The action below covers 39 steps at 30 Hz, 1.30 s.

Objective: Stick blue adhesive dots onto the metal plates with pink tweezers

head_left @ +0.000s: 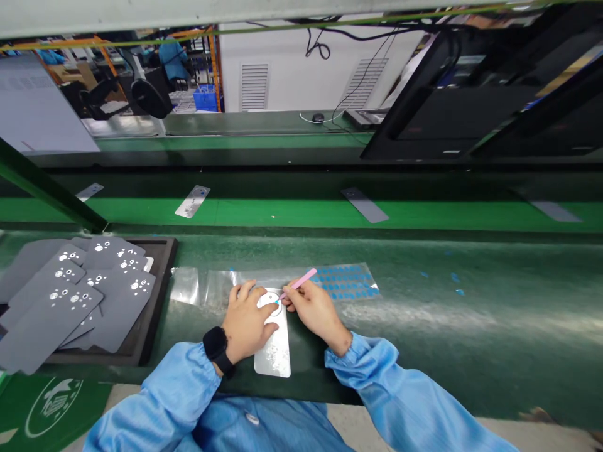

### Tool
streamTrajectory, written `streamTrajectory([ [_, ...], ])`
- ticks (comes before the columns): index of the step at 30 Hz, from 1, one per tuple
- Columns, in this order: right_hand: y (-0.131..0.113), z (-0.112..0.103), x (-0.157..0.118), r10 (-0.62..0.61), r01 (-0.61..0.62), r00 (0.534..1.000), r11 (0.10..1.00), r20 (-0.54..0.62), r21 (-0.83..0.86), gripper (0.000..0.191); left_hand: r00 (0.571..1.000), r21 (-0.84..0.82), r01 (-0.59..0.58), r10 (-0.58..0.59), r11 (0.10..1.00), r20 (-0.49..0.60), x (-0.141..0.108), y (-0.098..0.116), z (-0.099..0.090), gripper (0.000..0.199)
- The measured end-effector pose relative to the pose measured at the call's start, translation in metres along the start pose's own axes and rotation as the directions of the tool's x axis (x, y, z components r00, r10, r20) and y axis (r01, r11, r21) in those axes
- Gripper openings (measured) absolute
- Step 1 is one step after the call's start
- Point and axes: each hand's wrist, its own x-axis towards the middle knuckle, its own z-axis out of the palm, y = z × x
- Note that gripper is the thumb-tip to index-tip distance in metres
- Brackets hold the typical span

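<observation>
A green work bench is seen, with a black tray of grey sheets to the left and a clear film of blue dots behind the hands. A shiny silver strip is pressed flat on the bench by the open left hand. Pink tweezers are pinched in the right hand, with their tip at a round white spot on the strip.

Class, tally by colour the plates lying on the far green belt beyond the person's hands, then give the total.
Silver plates: 2
Dull grey plates: 2
Total: 4
</observation>
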Motion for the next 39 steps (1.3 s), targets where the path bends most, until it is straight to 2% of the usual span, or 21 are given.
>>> streamTrajectory([
  [4,0.011,-0.004,-0.003,-0.11,0.11,0.993,0.994,0.041,0.002,0.017,1.0,0.001,0.003,-0.003,1.0,0.0,0.0,0.001,0.001,0.03],
  [9,0.015,-0.004,-0.008,-0.268,0.274,0.961,0.954,0.065,-0.125,0.023,1.0,-0.011,0.006,-0.006,1.0,-0.015,-0.002,0.001,0.003,0.032],
  [13,0.018,-0.003,-0.009,-0.397,0.395,0.917,0.882,0.047,-0.257,0.023,1.0,-0.018,0.007,-0.008,1.0,-0.023,-0.003,0.001,0.004,0.033],
  [19,0.025,-0.001,-0.01,-0.532,0.527,0.841,0.767,0.097,-0.367,0.026,0.999,-0.014,-0.001,0.0,1.0,-0.052,-0.004,0.001,0.006,0.033],
  [26,0.025,0.001,-0.01,-0.616,0.584,0.783,0.683,0.085,-0.439,0.026,0.997,-0.017,0.0,-0.002,1.0,-0.08,-0.004,0.002,0.008,0.032],
  [31,0.025,0.001,-0.012,-0.632,0.591,0.769,0.651,0.091,-0.476,0.027,0.996,-0.026,0.007,-0.009,1.0,-0.086,-0.004,0.002,0.007,0.031],
  [33,0.025,0.001,-0.012,-0.626,0.59,0.773,0.651,0.102,-0.477,0.028,0.996,-0.028,0.009,-0.011,1.0,-0.085,-0.004,0.002,0.007,0.031],
  [39,0.024,0.0,-0.016,-0.54,0.544,0.826,0.685,0.163,-0.484,0.029,0.997,-0.026,0.014,-0.016,1.0,-0.073,-0.004,0.003,0.005,0.03],
])
